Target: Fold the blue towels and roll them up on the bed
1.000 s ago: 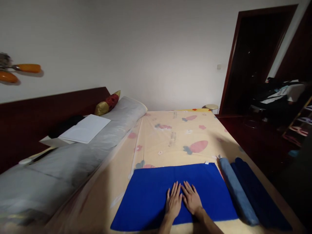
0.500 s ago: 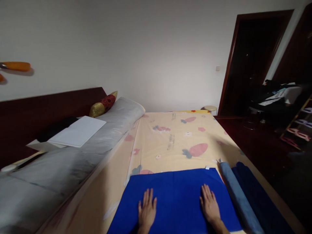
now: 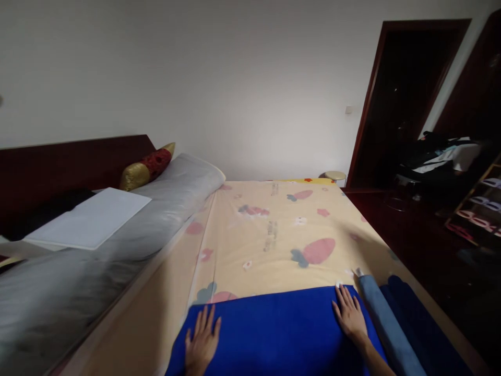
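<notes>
A bright blue cloth [image 3: 277, 334] is spread flat on the bed, its far edge running across the lower middle of the view. My left hand [image 3: 202, 337] lies on its left part, fingers stretched and pointing at the far left corner. On the right side, my right hand [image 3: 350, 316] rests flat with fingers apart, the fingertips at the far edge over a small white tag. Neither hand grasps anything. Just right of the cloth lie a rolled light-blue cloth [image 3: 385, 318] and a folded dark-blue cloth [image 3: 418, 318].
The bed's cover [image 3: 270, 261] is cream with carrot prints under a clear sheet. A grey bolster [image 3: 172, 209] runs along the left, with a white board [image 3: 92, 216] on it and a red-gold cushion [image 3: 148, 166] behind. A round stool [image 3: 335, 175] and shoe rack [image 3: 475, 209] stand beyond.
My hands have slid apart and forward over the blue cloth, the left toward its far left corner, the right to its far right edge. The view has shifted slightly to the right.
</notes>
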Action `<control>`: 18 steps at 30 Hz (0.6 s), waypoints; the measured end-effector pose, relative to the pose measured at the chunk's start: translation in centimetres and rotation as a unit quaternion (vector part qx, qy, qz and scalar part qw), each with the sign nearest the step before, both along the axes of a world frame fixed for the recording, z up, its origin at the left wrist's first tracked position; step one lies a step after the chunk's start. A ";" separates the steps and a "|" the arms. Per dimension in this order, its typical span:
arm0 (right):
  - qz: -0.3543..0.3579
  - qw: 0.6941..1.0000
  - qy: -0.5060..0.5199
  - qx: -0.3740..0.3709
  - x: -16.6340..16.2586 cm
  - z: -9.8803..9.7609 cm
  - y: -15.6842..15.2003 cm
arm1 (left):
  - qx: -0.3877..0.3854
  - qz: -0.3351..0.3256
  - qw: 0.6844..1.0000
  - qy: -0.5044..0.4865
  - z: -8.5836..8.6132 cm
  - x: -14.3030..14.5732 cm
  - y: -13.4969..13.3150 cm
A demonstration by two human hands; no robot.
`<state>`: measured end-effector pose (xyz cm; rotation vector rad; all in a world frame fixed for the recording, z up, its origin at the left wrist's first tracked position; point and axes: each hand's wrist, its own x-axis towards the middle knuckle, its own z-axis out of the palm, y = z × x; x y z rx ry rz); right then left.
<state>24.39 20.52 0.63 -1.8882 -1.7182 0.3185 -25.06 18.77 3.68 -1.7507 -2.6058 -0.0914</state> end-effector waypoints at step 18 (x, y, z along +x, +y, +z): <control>0.003 0.987 -0.126 -0.100 -2.3 1.6 -1.4 | -0.083 -0.001 0.996 -0.014 3.4 4.7 -0.6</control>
